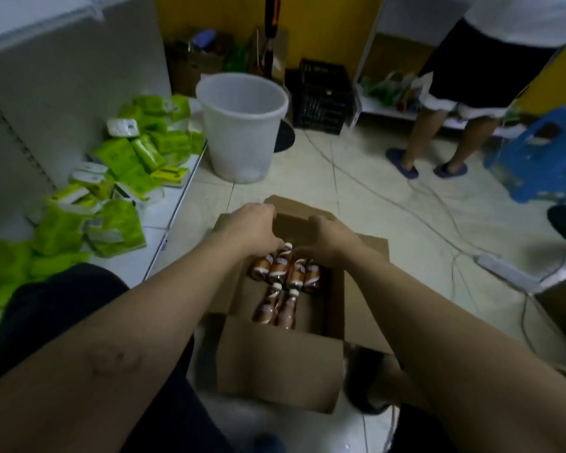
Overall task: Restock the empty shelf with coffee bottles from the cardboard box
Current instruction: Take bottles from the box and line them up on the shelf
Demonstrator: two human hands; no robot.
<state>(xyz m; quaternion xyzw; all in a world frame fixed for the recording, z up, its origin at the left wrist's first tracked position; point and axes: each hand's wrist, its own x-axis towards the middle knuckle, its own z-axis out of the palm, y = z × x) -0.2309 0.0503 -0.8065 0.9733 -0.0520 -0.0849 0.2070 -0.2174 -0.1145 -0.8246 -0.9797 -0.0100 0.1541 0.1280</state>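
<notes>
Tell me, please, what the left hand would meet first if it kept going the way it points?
Probably the far wall of the cardboard box: the left hand points forward just above the coffee bottles, though depth is unclear.

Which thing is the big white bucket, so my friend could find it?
Start at the open cardboard box on the floor under the two hands and look straight past it. The white plastic bucket stands there beside the low shelf with the green packs. It is the only tall, round, see-through white tub.
</notes>
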